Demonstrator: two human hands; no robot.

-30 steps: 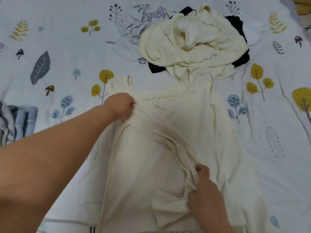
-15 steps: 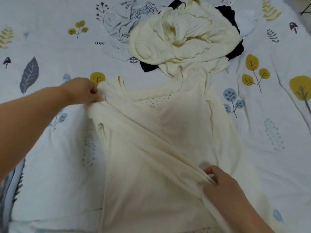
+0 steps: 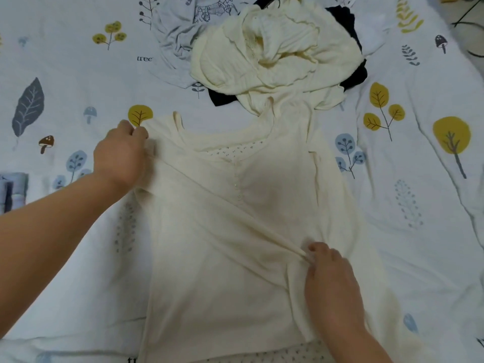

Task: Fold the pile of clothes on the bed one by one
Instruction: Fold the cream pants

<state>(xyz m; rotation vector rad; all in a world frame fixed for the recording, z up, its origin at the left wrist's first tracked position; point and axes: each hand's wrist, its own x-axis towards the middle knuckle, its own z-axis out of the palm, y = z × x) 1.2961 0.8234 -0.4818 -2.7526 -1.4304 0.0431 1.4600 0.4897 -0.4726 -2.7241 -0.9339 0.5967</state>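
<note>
A cream sleeveless garment lies spread on the bed, neckline away from me, with a dotted lining showing at the neck and hem. My left hand grips the fabric at its left shoulder edge. My right hand pinches a fold of the same garment lower down on the right; a taut ridge of cloth runs between the two hands. Beyond the neckline sits the pile of clothes: a crumpled cream piece on top, a black garment under it and a pale grey printed one at its left.
The bed sheet is white with leaves, trees and mushrooms printed on it. A folded blue-grey striped item lies at the left edge. A dark object and cables show at the top right corner.
My left hand pulled the garment's left side outward from the middle to the shoulder edge, spreading the cloth flatter. My right hand shifted slightly right, still pinching its fold.
</note>
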